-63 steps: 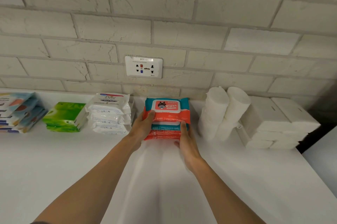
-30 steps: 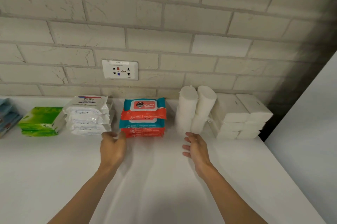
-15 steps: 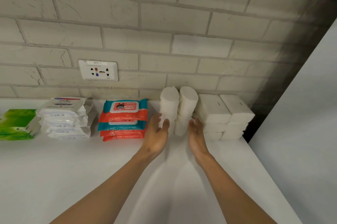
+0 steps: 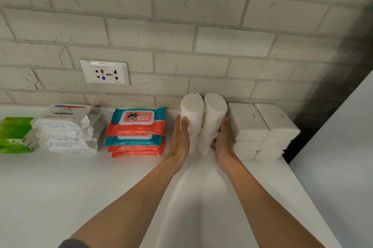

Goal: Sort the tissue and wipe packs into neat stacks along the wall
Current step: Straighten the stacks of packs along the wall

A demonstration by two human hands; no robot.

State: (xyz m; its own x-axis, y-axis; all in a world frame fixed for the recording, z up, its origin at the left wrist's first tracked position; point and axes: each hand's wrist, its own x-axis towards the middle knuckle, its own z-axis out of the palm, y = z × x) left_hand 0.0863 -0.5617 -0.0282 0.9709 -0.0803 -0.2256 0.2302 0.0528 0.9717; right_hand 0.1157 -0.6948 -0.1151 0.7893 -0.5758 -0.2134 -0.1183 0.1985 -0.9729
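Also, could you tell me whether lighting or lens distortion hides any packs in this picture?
Head view: the wide-angle lens bows the brick wall; light is even; a dark shadow fills the corner right of the white tissue packs; the white rolls nearly blend into the table; the green pack is cropped at left.

Five groups stand in a row on the counter [image 4: 80, 187] against the wall [image 4: 181, 25]: from the left, the edge-of-view pack stack [image 4: 15, 134], the Dove wipe stack [image 4: 64, 128], the baby wipe stack [image 4: 137, 132], two upright rolls [image 4: 214, 110] touching side by side, and the tissue-brick stacks [image 4: 262, 126] two abreast; the socket [image 4: 105, 72] sits on the wall above the gap between the Dove and baby wipe stacks. The left hand [image 4: 180, 138] lies against the rolls' left side, between them and the baby wipe stack; the right hand [image 4: 223, 140] lies against their right side, just beside the tissue-brick stacks.
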